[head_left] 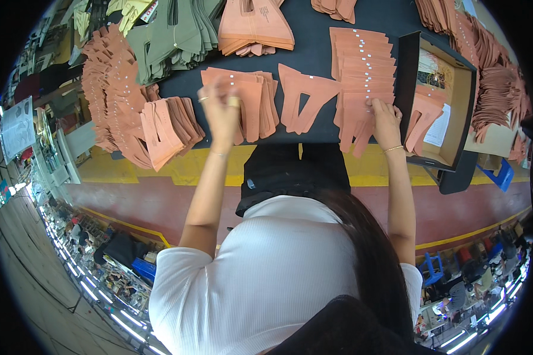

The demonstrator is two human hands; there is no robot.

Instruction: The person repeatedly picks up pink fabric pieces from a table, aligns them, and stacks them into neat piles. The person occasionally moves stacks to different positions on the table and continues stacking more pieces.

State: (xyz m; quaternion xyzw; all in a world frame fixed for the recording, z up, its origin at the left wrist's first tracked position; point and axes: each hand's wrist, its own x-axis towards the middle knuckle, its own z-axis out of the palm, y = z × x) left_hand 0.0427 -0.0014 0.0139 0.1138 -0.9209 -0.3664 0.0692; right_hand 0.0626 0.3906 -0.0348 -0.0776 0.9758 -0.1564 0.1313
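My left hand [222, 112], with a ring on one finger, is blurred and raised over a stack of terracotta leather pieces [251, 89] on the black table [314, 41]; I cannot tell whether it holds anything. My right hand [385, 118], with a thin bracelet at the wrist, has its fingers curled on the lower end of a fanned row of the same pieces [361, 71], each with a small white sticker. A single piece with a triangular cut-out [305, 97] lies between the two stacks.
More terracotta stacks lie at the left [115, 89], near the left front edge [169, 127], top centre [254, 26] and far right [497, 83]. Olive-green pieces [172, 35] sit at the top left. An open cardboard box [450, 100] with a few pieces stands right of my right hand.
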